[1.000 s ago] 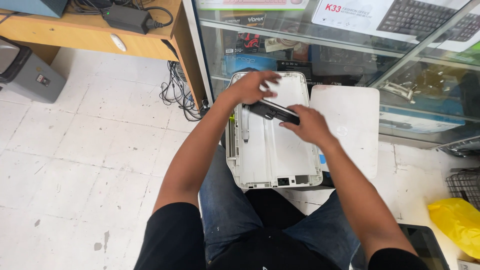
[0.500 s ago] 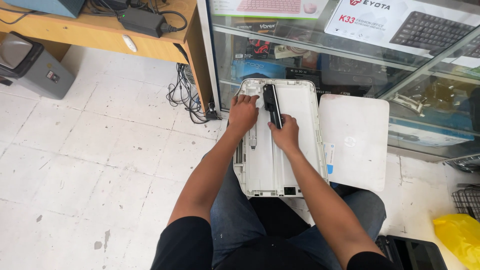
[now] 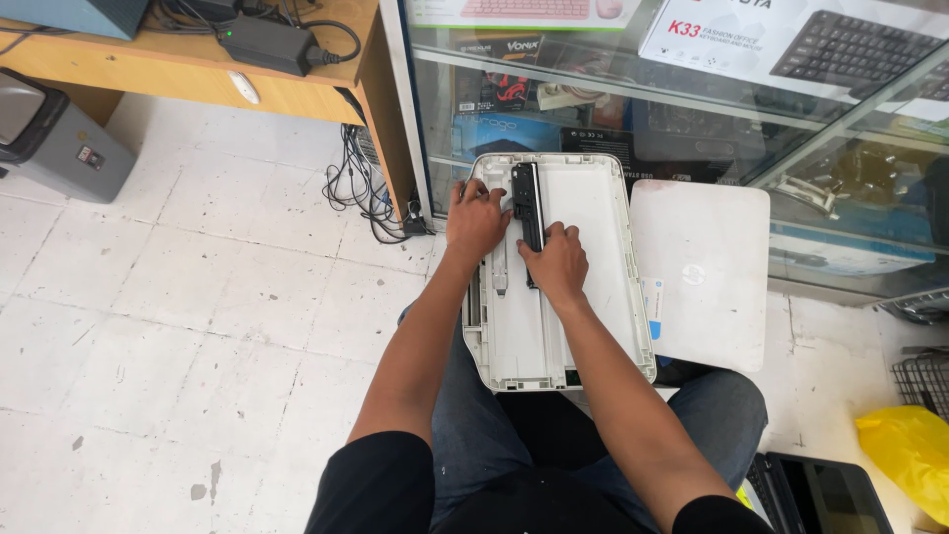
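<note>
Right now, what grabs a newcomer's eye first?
Both bare hands, left hand and right hand, press on a long black bar-shaped part lying in an opened white plastic printer body at centre. A glass display cabinet stands behind; a flat white lid lies at right.

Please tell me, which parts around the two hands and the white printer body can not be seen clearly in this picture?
Head view only:
- Left hand and right hand: palms face down, so any grip on the long black bar is hidden.
- White printer body: the near edge is covered by the forearms and lap.
- The bar's lower end lies under the right hand.
- Yellow bag: cut off by the right edge.
</note>
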